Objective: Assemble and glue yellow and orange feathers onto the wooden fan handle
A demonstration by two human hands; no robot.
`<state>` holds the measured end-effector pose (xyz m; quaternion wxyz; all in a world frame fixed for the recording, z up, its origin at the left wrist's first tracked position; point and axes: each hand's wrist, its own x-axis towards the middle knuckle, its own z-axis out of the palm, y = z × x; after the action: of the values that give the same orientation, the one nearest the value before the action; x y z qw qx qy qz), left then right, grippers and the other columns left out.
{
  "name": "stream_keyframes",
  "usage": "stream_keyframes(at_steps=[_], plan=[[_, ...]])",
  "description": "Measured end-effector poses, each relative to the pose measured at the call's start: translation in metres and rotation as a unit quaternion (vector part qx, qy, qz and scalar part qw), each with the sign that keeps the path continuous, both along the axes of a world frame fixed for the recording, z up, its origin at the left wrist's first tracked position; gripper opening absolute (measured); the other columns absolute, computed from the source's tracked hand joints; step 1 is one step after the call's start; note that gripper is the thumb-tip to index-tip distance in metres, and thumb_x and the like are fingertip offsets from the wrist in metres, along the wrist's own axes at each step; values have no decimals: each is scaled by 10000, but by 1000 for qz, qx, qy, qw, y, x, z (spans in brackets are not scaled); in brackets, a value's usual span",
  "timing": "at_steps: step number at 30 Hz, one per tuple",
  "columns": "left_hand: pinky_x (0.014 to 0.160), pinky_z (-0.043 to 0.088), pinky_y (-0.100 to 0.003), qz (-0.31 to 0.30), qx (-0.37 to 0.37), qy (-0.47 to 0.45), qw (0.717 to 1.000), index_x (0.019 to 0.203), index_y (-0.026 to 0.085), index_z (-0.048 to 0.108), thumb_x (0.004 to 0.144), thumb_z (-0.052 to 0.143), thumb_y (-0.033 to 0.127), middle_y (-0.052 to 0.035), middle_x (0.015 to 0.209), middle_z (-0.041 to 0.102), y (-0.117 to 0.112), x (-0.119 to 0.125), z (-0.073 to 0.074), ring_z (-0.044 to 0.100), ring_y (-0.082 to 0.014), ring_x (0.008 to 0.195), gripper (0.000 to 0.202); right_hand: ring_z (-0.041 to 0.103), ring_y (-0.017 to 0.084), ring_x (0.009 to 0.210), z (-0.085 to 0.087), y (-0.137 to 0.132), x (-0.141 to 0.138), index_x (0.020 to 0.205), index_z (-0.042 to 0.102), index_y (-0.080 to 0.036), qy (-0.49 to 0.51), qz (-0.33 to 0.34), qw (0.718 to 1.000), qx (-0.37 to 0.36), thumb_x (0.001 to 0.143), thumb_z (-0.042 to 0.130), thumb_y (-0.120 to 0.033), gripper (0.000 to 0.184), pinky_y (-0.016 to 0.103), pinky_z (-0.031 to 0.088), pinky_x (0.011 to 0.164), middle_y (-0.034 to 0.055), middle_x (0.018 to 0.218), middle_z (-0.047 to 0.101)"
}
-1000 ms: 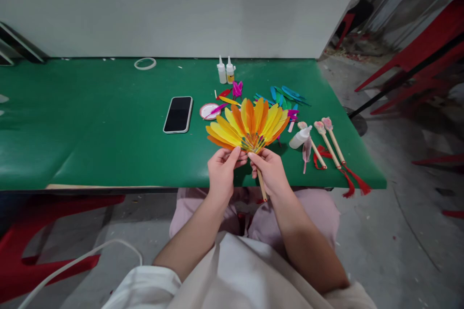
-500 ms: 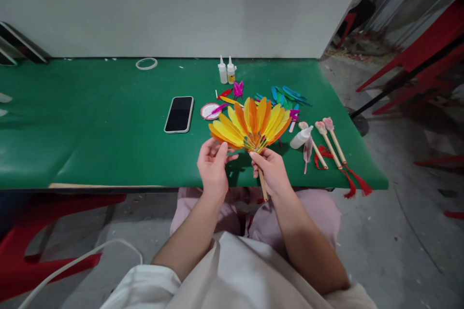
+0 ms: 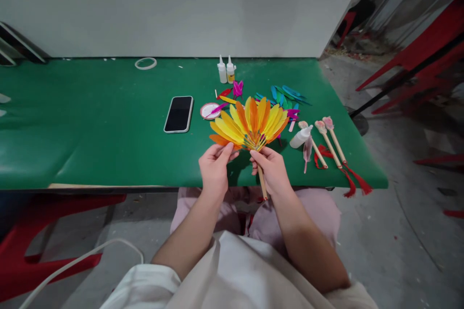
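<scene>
Over the edge of the table [image 3: 119,154], the fan [image 3: 253,123] was gripped by its handle [image 3: 263,184] in the curled right hand [image 3: 271,166], while its lowest orange feather [image 3: 218,139], pinched by the half-curled left hand [image 3: 214,166], was best eased gently without creasing.

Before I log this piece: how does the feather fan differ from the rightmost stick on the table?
The feather fan spreads wide in yellow and orange; the rightmost stick ends in a small pinkish head. The feather fan is held in the right hand; the stick lies on the green table. Both have a pale, wooden-looking handle.
</scene>
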<state>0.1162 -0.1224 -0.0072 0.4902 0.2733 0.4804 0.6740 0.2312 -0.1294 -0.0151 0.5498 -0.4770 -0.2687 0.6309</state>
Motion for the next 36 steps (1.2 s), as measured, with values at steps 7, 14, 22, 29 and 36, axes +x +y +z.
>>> stream_keyframes(at_steps=[7, 14, 22, 29, 36], plan=[[584, 543, -191, -6, -10, 3, 1000, 721, 120, 653, 634, 735, 263, -2, 679, 665, 1, -2, 1, 626, -82, 584, 187, 447, 44, 417, 2, -2, 0, 686, 612, -155, 17, 23, 1000, 10, 641, 712, -333, 209, 158, 459, 359, -51, 542, 549], [591, 550, -199, -9, -4, -6, 1000, 726, 121, 655, 635, 735, 245, -5, 697, 668, -1, -2, 5, 638, -91, 604, 173, 451, 46, 438, 3, -2, 0, 717, 608, -156, 15, 25, 999, 15, 628, 721, -315, 214, 165, 487, 380, -52, 562, 549], [578, 560, -270, -9, 5, -86, 996, 676, 127, 618, 684, 668, 259, -17, 617, 671, -2, -5, 7, 659, -141, 594, 141, 480, 52, 441, 2, -2, 0, 706, 608, -149, 4, 29, 1000, -6, 637, 713, -333, 223, 177, 506, 392, -46, 555, 552], [582, 562, -292, -3, 14, -96, 995, 688, 132, 621, 669, 675, 243, -21, 636, 685, -3, -6, 6, 669, -159, 611, 125, 480, 50, 424, 2, -2, -1, 685, 611, -147, -4, 22, 1000, -12, 623, 721, -333, 226, 167, 485, 380, -51, 535, 549], [582, 551, -247, -2, 1, -47, 999, 689, 144, 614, 657, 710, 307, 7, 664, 659, -2, -5, 8, 643, -113, 604, 191, 477, 51, 421, 4, -3, -1, 674, 623, -145, -7, 30, 999, -14, 617, 725, -335, 223, 166, 478, 383, -47, 523, 548]])
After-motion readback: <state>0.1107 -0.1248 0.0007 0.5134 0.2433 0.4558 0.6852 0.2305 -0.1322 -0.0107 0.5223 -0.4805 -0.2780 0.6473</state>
